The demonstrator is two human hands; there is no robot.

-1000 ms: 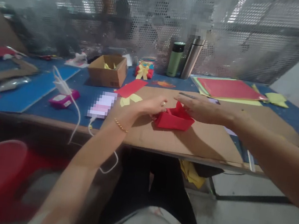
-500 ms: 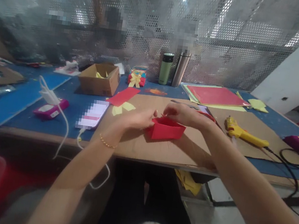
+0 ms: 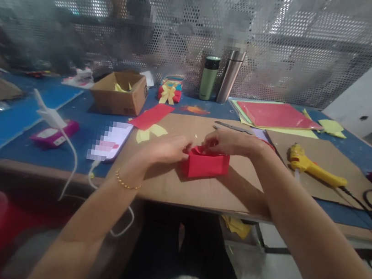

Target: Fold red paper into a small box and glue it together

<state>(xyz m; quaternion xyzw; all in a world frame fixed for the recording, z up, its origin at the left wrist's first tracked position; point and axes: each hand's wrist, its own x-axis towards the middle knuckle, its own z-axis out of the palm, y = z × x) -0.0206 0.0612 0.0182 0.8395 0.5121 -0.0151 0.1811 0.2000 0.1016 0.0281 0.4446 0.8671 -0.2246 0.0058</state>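
A small red paper box [image 3: 207, 166] stands on a brown cardboard sheet [image 3: 165, 187], its top edge partly covered by my fingers. At its left end my left hand [image 3: 172, 149] is closed on the corner, thumb and fingers bent together. My right hand [image 3: 227, 142] reaches over the far side with curled fingers and grips the upper edge of the box. Just behind the right hand lie scissors [image 3: 234, 128] with grey blades. Left of the hands are a flat red paper strip [image 3: 153, 115] and a pale yellow paper bow [image 3: 150, 132].
A yellow glue gun [image 3: 316, 171] lies at the right with its cord. A phone [image 3: 112, 142] is charging at the left. Behind stand a cardboard box [image 3: 119, 95], a decorated small box [image 3: 170, 92], a green tumbler [image 3: 209, 79], a steel flask [image 3: 231, 77] and red sheets [image 3: 277, 115].
My right fingers have moved down onto the box's top edge, and the box has turned slightly so its long front side faces me. The camera view has shifted a little.
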